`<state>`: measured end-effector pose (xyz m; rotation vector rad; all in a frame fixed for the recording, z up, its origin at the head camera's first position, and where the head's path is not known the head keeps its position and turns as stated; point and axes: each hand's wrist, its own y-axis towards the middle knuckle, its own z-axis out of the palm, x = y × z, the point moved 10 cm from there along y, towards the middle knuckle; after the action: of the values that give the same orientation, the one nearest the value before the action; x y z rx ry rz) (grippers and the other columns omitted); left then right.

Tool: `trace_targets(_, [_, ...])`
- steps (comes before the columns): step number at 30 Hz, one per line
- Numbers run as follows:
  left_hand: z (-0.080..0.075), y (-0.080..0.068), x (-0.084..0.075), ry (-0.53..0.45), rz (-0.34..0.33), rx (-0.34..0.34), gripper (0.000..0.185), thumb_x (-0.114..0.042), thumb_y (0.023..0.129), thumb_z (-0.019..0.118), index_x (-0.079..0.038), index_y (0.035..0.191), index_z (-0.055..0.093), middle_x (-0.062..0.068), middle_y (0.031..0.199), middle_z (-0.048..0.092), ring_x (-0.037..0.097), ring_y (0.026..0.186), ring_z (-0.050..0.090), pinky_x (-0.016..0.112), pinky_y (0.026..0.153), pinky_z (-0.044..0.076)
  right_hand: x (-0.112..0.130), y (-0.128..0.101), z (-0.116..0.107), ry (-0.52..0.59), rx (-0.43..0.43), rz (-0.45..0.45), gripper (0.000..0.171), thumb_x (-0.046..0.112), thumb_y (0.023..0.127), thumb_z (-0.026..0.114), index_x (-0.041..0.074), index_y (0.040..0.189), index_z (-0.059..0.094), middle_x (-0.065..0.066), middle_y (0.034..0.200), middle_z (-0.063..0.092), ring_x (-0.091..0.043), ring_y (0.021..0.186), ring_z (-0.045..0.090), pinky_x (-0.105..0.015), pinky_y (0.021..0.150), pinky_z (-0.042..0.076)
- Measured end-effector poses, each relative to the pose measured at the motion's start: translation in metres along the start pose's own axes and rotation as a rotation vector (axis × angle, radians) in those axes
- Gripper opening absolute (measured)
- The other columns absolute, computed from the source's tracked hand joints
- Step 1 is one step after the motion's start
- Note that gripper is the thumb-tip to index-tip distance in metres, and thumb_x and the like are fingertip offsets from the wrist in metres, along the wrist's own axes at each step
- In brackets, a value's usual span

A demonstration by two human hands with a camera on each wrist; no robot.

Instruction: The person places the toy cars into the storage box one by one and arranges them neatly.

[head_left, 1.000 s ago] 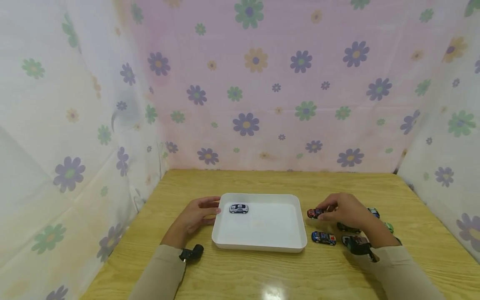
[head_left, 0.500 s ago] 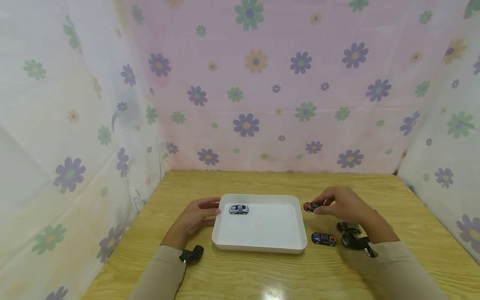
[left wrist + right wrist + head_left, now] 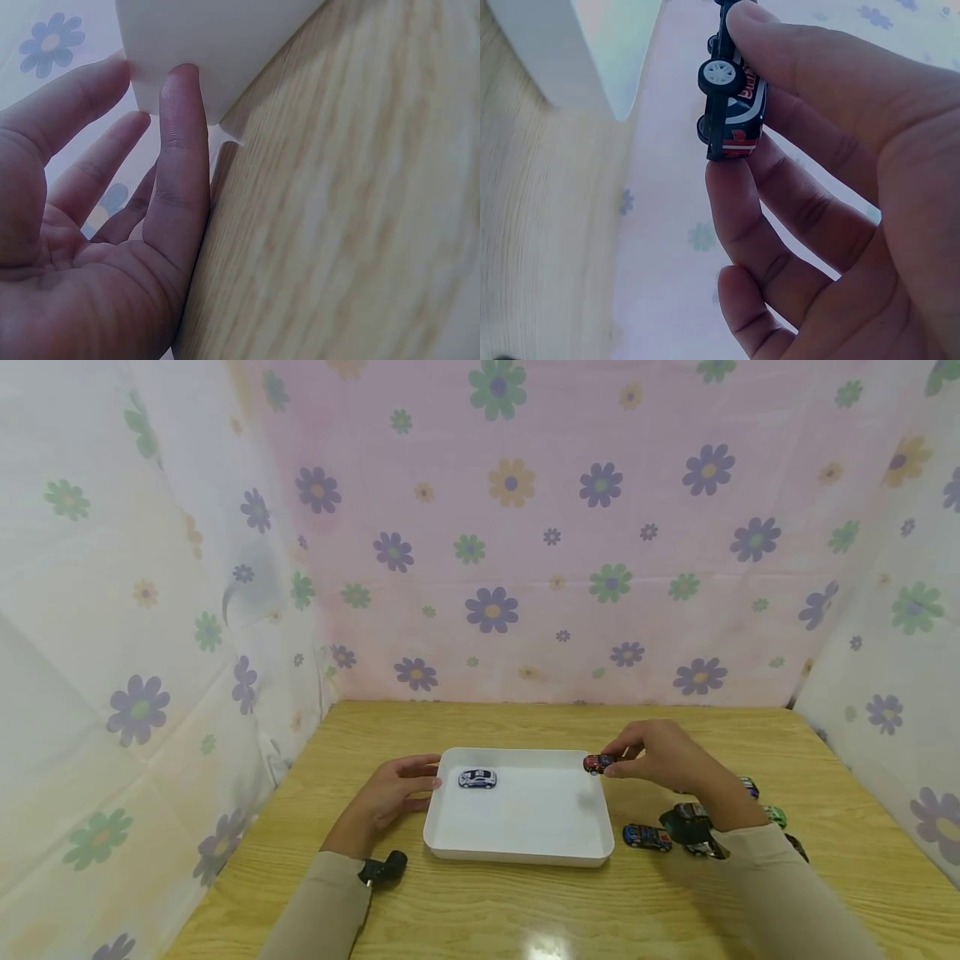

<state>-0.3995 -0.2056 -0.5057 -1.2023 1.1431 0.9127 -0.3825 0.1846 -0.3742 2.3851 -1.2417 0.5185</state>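
Right of centre in the head view, a blue toy car, a dark one and a green one sit on the counter beside my right forearm. A silver car lies in the white tray, toward its upper left. My left hand rests with straight fingers against the tray's left wall. My right hand has its grip pinching a red-and-black toy car with white wheels, above the tray's upper right corner.
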Motion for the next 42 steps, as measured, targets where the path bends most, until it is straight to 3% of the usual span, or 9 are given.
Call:
trace_targets(11, [-0.002, 0.000, -0.001, 0.011, 0.004, -0.003, 0.056, -0.011, 0.090, 0.081, -0.014, 0.143, 0.062, 0.016, 0.146, 0.058, 0.028, 0.117, 0.068, 0.043, 0.090, 0.063, 0.018, 0.016, 0.007, 0.043, 0.007, -0.017, 0.024, 0.033, 0.087, 0.085, 0.021, 0.108, 0.082, 0.007, 0.099, 0.073, -0.011, 0.085, 0.068, -0.028, 0.067, 0.055])
trace_targets(31, [0.000, 0.000, 0.000, 0.009, 0.004, 0.007, 0.055, -0.011, 0.091, 0.080, -0.014, 0.143, 0.062, 0.016, 0.146, 0.058, 0.028, 0.118, 0.067, 0.043, 0.091, 0.062, 0.042, 0.044, 0.038, 0.085, 0.044, -0.072, 0.020, 0.034, 0.087, 0.085, 0.023, 0.103, 0.083, 0.009, 0.098, 0.073, -0.007, 0.085, 0.067, -0.029, 0.073, 0.055])
trace_targets(42, [0.002, -0.001, -0.002, 0.008, 0.028, 0.045, 0.060, -0.012, 0.092, 0.079, -0.011, 0.147, 0.057, 0.019, 0.149, 0.055, 0.029, 0.120, 0.066, 0.043, 0.091, 0.062, 0.048, 0.053, 0.057, 0.146, 0.078, -0.004, 0.018, 0.028, 0.084, 0.088, 0.023, 0.100, 0.084, 0.007, 0.098, 0.073, -0.009, 0.085, 0.066, -0.032, 0.074, 0.056])
